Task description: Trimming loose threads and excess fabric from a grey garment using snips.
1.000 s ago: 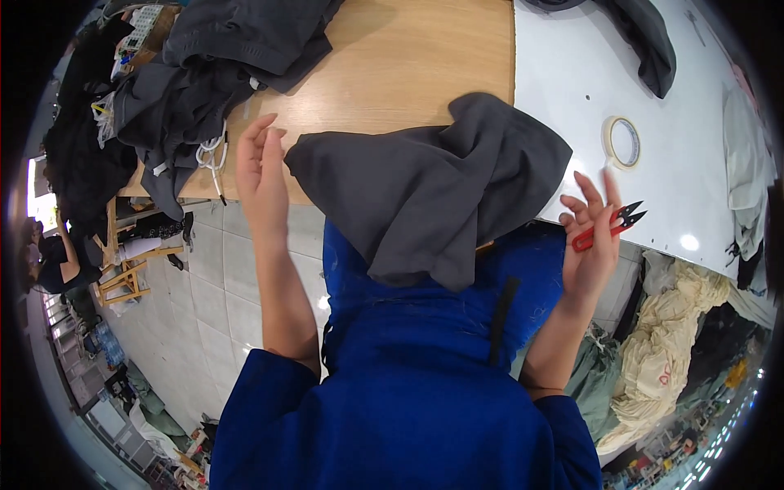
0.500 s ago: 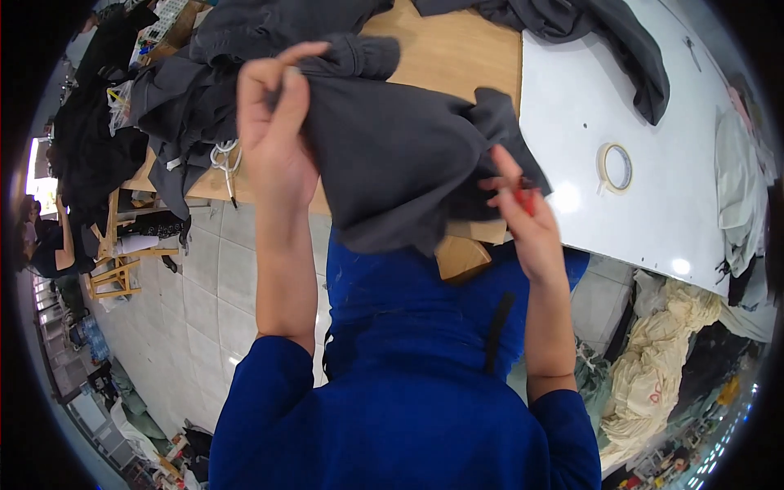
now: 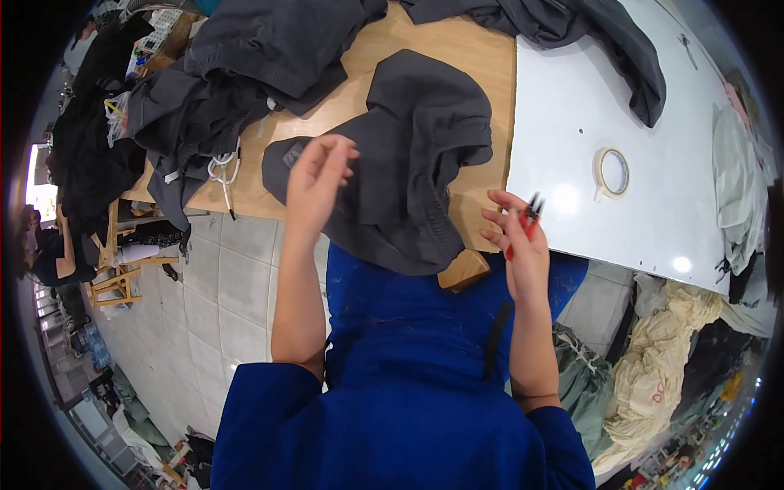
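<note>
See 1 dark grey garment (image 3: 392, 171) across the edge of wooden tabletop (image 3: 482, 57), partly beneath left hand (image 3: 316, 184), left of right hand (image 3: 529, 260). Holding left ungripped, loosely curled, cannot tell if touching; grasping red snips (image 3: 531, 222) in half-curled right.

Garment (image 3: 380, 171): on the table (image 3: 482, 192), below the left hand (image 3: 318, 175) and left of the right hand (image 3: 518, 237)
Snips (image 3: 529, 222): in the right hand
Tape roll (image 3: 598, 173): on the table, right of the right hand and beyond it
Garment pile (image 3: 253, 57): beyond the left hand, mostly to its left
Cloth bundle (image 3: 653, 367): right of the right hand, nearer the body
</note>
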The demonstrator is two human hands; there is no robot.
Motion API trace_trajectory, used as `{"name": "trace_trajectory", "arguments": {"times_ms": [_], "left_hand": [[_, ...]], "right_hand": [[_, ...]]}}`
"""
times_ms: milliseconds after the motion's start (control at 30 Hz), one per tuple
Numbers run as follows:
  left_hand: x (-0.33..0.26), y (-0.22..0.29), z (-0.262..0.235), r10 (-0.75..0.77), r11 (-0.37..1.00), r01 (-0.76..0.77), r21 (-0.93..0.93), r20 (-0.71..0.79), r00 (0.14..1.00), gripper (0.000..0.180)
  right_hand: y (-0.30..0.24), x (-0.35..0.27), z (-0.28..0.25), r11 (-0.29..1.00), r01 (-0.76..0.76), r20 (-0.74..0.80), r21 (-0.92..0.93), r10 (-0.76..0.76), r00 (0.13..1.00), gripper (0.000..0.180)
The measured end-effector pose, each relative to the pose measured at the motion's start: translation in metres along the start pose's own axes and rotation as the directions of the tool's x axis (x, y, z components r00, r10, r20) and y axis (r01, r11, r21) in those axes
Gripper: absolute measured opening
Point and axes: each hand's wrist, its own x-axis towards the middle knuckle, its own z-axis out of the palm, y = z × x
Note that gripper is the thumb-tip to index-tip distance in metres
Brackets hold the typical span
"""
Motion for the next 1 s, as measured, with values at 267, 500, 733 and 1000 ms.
{"name": "trace_trajectory", "arguments": {"times_ms": [267,500,733,1000], "left_hand": [[-0.018,0.008,0.075,0.019,0.84,-0.088,0.536,0.134,0.991,0.041],[-0.007,-0.032,0.055,-0.096,0.988,0.064,0.137,0.247,0.964,0.024],[-0.029,0.02,0.063,-0.385,0.731,0.506,-0.459,0.335,0.86,0.019],[-0.043,0.023,0.063,-0.13,0.878,0.294,-0.379,0.403,0.906,0.021]], "right_hand": [[0.024,0.01,0.035,0.964,0.087,0.143,-0.253,-0.052,0.988,0.032],[0.032,-0.003,0.031,0.999,0.02,0.051,-0.03,-0.018,0.999,0.032],[0.017,-0.001,0.037,0.992,0.112,-0.015,-0.053,-0.113,0.994,0.033],[-0.018,-0.025,0.037,0.886,0.404,0.081,-0.229,-0.396,0.915,0.05]]}}
